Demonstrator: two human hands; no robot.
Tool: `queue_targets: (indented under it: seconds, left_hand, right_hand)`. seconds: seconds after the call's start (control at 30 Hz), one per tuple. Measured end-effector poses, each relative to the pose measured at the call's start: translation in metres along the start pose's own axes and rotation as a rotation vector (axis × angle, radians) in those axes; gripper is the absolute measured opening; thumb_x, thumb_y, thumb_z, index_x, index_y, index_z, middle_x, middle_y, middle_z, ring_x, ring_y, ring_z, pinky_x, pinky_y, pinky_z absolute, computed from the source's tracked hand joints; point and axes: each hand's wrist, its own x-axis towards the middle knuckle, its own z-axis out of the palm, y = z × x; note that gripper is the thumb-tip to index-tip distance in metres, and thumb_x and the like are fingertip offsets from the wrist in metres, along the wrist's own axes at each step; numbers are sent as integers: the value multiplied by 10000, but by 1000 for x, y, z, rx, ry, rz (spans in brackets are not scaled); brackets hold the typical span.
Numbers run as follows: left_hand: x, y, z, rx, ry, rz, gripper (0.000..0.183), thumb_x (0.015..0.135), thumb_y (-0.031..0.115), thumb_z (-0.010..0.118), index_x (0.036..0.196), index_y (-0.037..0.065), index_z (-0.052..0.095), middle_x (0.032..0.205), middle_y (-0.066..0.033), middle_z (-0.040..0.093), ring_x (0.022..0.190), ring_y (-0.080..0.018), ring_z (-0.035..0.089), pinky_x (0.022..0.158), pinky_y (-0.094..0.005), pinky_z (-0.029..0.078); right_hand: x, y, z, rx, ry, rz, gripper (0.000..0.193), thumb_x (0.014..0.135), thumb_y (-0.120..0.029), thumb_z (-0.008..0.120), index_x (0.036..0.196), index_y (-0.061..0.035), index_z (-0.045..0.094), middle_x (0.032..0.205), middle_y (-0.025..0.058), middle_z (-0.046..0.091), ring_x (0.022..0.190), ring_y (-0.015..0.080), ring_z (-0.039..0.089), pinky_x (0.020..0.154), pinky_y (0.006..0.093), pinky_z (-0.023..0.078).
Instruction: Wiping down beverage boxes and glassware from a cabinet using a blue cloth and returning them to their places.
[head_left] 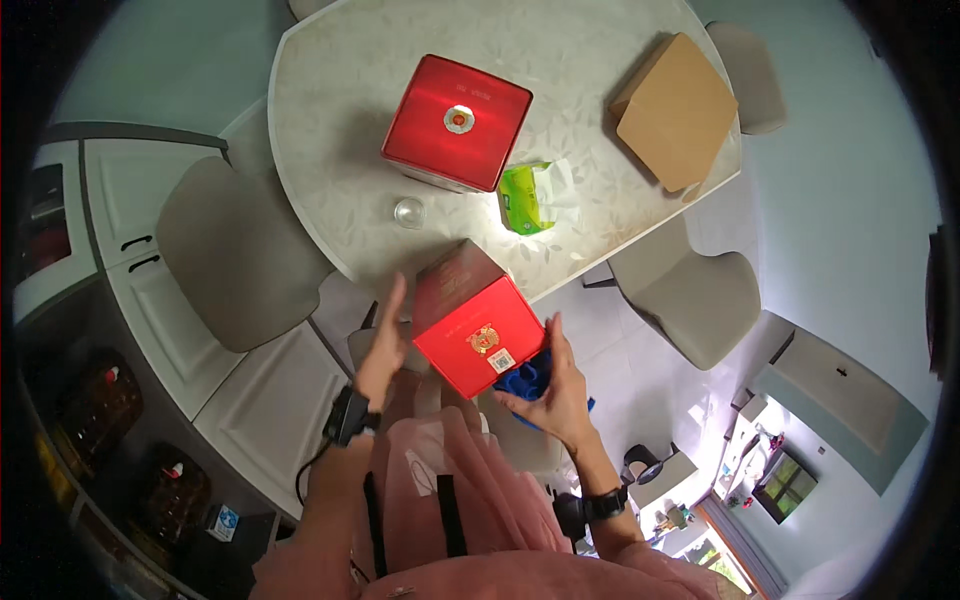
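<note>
A red gift box (486, 335) with a gold emblem and a small white code label is tilted at the table's near edge, in front of my body. My right hand (562, 398) is at its right corner, with thumb and fingers curved round a crumpled blue cloth (526, 376) that lies against the box. My left hand (385, 345) is beside the box's left side, its fingers stretched out and holding nothing. Whether its palm touches the box, I cannot tell. What supports the box from below is hidden.
On the pale patterned table (330, 100) stand another red box (460, 122), a clear glass cup (409, 212), a green tissue pack (527, 198) and a brown cardboard box (678, 115). Beige chairs (235, 255) (690, 290) flank the table. White cabinets (150, 260) line the left.
</note>
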Motion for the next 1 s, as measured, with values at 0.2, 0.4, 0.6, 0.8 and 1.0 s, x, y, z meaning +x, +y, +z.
queue_targets:
  seconds: [0.2,0.4,0.6,0.8,1.0]
  left_hand:
    - [-20,-19,15,-723,-263,-344,719,767,598,493,1273,91,431,1246,-99,500,1104,-266,502,921,-456,413]
    - [13,-15,56,-763,-163,-399,641,704,634,528,1103,133,552,999,-65,596,849,-221,570,625,-394,478]
    - [46,30,109,-509,-23,-612,481,673,609,577,809,148,574,768,-43,584,653,-220,544,617,-338,452]
    - [82,29,123,-467,-205,-475,792,716,725,457,1141,63,551,1101,-118,591,948,-281,590,782,-479,474]
    - [43,10,92,-375,-109,-357,836,746,715,418,1364,164,296,1397,-53,322,1279,-271,292,947,-457,355]
  right_hand:
    - [18,5,5,130,-58,-58,973,571,-297,829,1325,-11,284,1178,199,521,1034,295,568,862,344,462]
    - [39,2,-28,142,-21,-5,894,579,-232,832,1283,-3,331,1101,193,577,1026,240,579,875,337,458]
    - [64,33,-40,125,128,4,865,601,-209,828,1281,-1,334,1026,132,584,868,193,585,741,290,480]
    - [73,33,-36,208,258,26,798,647,-176,805,1275,14,351,1063,116,566,941,179,540,805,298,434]
    - [83,24,-29,232,296,-89,754,686,-115,773,1280,30,331,1180,141,485,998,197,512,867,313,417]
